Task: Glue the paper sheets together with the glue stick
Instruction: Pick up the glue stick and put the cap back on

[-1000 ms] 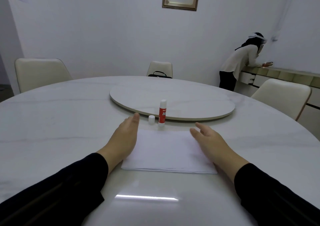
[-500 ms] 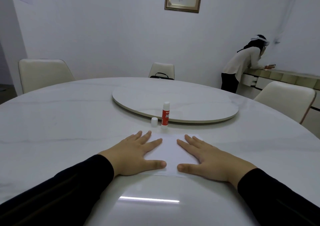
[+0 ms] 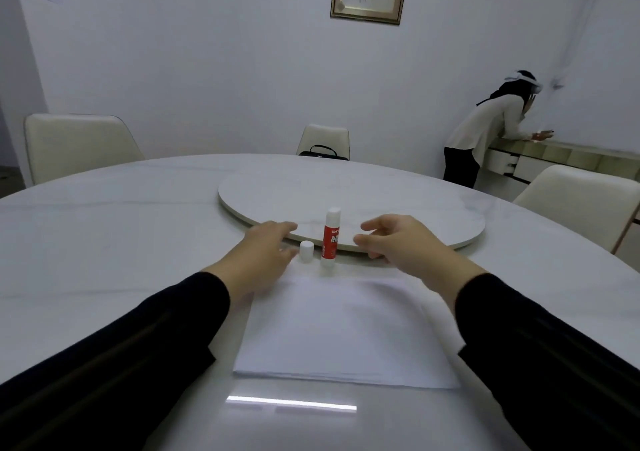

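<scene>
A stack of white paper sheets (image 3: 346, 329) lies flat on the table in front of me. Just beyond its far edge a red and white glue stick (image 3: 330, 236) stands upright with its top uncovered, and its small white cap (image 3: 307, 251) stands to its left. My left hand (image 3: 263, 253) hovers open just left of the cap, thumb close to it. My right hand (image 3: 401, 243) is open to the right of the glue stick, fingers curled toward it without touching.
The round white marble table (image 3: 104, 243) carries a raised turntable (image 3: 363, 205) right behind the glue stick. Cream chairs stand around the table. A person (image 3: 485, 132) leans on a sideboard at the far right.
Both hands lifted off the paper, where they were pressing flat, and reached forward to either side of the glue stick and cap. The paper lies uncovered.
</scene>
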The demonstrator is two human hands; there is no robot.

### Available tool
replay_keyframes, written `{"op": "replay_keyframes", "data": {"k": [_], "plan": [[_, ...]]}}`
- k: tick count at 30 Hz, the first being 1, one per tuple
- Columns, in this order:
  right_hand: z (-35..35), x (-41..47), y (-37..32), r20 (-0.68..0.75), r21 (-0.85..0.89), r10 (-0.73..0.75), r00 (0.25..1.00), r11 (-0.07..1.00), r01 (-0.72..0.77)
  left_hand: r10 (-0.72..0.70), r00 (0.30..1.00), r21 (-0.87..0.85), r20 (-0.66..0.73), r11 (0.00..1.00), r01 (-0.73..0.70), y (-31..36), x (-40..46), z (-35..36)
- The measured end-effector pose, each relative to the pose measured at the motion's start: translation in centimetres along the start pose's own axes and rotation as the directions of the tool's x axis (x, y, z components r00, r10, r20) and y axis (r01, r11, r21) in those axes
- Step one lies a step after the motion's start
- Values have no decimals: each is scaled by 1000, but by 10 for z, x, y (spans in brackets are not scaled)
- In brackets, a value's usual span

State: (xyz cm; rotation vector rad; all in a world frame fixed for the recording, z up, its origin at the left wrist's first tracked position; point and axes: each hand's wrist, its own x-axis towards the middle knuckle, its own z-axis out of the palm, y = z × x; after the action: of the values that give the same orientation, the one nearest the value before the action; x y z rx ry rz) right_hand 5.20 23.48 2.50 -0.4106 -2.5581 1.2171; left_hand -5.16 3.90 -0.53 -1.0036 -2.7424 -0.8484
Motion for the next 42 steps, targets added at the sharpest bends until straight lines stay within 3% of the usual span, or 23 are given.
{"op": "replay_keyframes", "data": {"k": [4, 8, 14, 16, 18, 20, 23, 27, 32, 33, 35, 38, 40, 42], "plan": [[24, 24, -3, -21, 56, 42, 999, 998, -40, 56, 998, 25, 37, 998, -57, 0, 10, 15], [49, 31, 2, -13, 75, 12, 1000, 997, -11, 68, 998, -24, -13, 997, -68, -2, 15, 22], [63, 34, 6, -165, 8, 12, 986, 1000, -11, 83, 996, -74, -38, 994, -86, -6, 16, 26], [60, 28, 3, -191, 30, -3, 982, 1000, 9, 87, 993, -81, -81, 992, -93, -4, 14, 24], [50, 19, -8, -231, 109, -42, 972, 992, 69, 44, 981, -220, -189, 972, -86, 6, 12, 14], [37, 7, -25, -287, 191, -109, 952, 967, 168, -44, 969, -504, -243, 859, -87, 23, 7, -4], [25, -17, -52, -309, 324, -206, 928, 895, 307, -69, 981, -818, -180, 564, -110, 53, -7, -35], [25, -49, -71, -308, 457, -235, 922, 814, 360, 5, 979, -886, -205, 424, -188, 77, -27, -57], [38, -71, -68, -217, 580, -156, 964, 773, 256, -1, 980, -925, -198, 332, -187, 80, -35, -54], [40, -73, -65, -170, 667, -117, 979, 717, 202, -9, 982, -938, -188, 299, -177, 78, -34, -53], [44, -76, -60, -10, 863, -61, 998, 503, 39, -4, 989, -965, -149, 221, -145, 75, -33, -51], [47, -81, -58, 175, 967, -62, 983, 200, -159, 13, 997, -984, -72, 162, -73, 74, -33, -50], [49, -81, -57, 202, 976, -52, 978, 90, -197, 10, 999, -991, -34, 129, -35, 74, -34, -47], [52, -80, -57, 194, 980, -10, 981, 54, -194, -12, 1000, -994, -16, 111, -15, 72, -34, -45]]}}
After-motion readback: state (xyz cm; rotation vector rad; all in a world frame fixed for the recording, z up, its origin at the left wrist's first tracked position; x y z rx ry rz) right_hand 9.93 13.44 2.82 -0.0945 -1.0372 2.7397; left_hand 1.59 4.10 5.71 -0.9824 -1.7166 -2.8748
